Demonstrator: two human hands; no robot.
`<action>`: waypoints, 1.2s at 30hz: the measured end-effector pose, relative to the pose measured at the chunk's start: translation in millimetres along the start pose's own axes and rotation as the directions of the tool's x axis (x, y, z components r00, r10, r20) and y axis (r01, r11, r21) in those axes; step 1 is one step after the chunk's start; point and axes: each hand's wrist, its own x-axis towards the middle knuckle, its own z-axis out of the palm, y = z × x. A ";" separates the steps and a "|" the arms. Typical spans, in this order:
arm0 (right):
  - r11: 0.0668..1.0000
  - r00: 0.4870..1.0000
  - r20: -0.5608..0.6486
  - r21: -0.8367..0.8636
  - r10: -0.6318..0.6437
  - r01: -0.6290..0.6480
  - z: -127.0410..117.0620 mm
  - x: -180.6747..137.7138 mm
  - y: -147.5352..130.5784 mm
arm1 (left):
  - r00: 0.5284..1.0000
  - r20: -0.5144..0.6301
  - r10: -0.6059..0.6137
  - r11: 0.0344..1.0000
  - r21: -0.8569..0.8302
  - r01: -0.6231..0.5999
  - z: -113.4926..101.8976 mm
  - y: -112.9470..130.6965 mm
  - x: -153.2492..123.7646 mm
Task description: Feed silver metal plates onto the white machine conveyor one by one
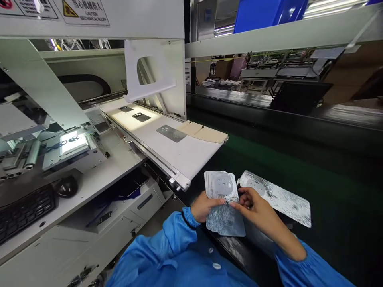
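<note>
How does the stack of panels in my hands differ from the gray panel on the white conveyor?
The held stack shows several overlapping edges; the gray panel shows a single outline. The held stack looks pale and mottled; the gray panel looks darker. Your left hand grips the held stack; the gray panel lies on the white conveyor. Both have rounded corners.

There are one left hand [204, 207], one right hand [254, 204], one fanned stack of plates [225, 222] and at least one separate plate [289, 201]. Three flat sheets [176, 134], one keyboard [28, 209] and one mouse [66, 186] show.
</note>
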 end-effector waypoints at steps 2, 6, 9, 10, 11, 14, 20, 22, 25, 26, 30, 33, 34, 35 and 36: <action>0.997 0.998 0.050 0.074 0.028 -0.031 3.8 -0.6 2.8 | 1.000 -0.018 0.001 1.000 -0.016 -0.001 3.1 3.6 -0.3; 0.950 0.988 0.098 0.278 0.116 -0.139 -4.2 3.2 6.5 | 0.993 -0.106 -0.052 0.994 -0.105 0.041 4.5 8.0 -0.7; 0.894 0.978 0.055 0.398 0.201 -0.206 -21.0 5.6 8.8 | 0.980 -0.193 -0.038 0.996 -0.091 0.021 6.3 9.5 -1.2; 0.871 0.972 0.053 0.436 0.228 -0.228 -26.8 5.8 9.0 | 0.979 -0.203 -0.029 0.997 -0.075 0.014 7.7 10.1 -1.4; 0.845 0.966 0.059 0.474 0.250 -0.248 -31.9 5.6 8.6 | 0.979 -0.201 -0.022 0.998 -0.060 0.010 9.6 10.9 -1.5; 0.777 0.957 0.086 0.566 0.276 -0.275 -40.7 3.3 4.2 | 0.988 -0.153 -0.011 0.999 -0.031 0.007 17.0 13.3 -1.3; 0.806 0.970 0.171 0.542 0.173 -0.239 -29.9 -1.0 0.6 | 0.998 -0.056 0.030 1.000 -0.005 -0.031 30.7 11.4 2.0; 0.814 0.980 0.086 0.548 0.177 -0.195 -30.6 1.1 6.4 | 0.997 -0.079 -0.001 0.999 -0.044 -0.002 30.6 9.6 3.6; 0.785 0.968 -0.101 0.608 0.228 -0.121 -40.7 5.7 16.1 | 0.985 -0.171 -0.028 0.994 -0.111 0.009 27.4 8.4 5.1; 0.773 0.962 -0.127 0.624 0.242 -0.112 -44.0 6.6 17.8 | 0.983 -0.184 -0.017 0.994 -0.107 -0.003 26.8 8.5 5.3; 0.750 0.975 -0.050 0.647 0.217 -0.134 -40.2 3.3 12.2 | 0.991 -0.116 0.060 0.998 -0.003 -0.060 31.0 9.7 4.4; 0.759 0.986 -0.017 0.640 0.167 -0.118 -26.6 -1.5 5.2 | 0.993 -0.079 0.088 0.996 0.027 -0.087 36.0 9.5 3.5; 0.765 0.985 -0.031 0.634 0.168 -0.111 -24.5 -2.1 4.7 | 0.993 -0.078 0.083 0.996 0.016 -0.082 36.5 9.2 3.4; 0.771 0.981 -0.062 0.628 0.181 -0.103 -24.6 -2.2 5.2 | 0.995 -0.082 0.065 0.998 -0.004 -0.066 36.1 9.0 3.4; 0.774 0.974 -0.104 0.626 0.203 -0.094 -27.1 -1.6 6.7 | 0.995 -0.090 0.044 0.999 -0.028 -0.047 35.1 8.8 3.5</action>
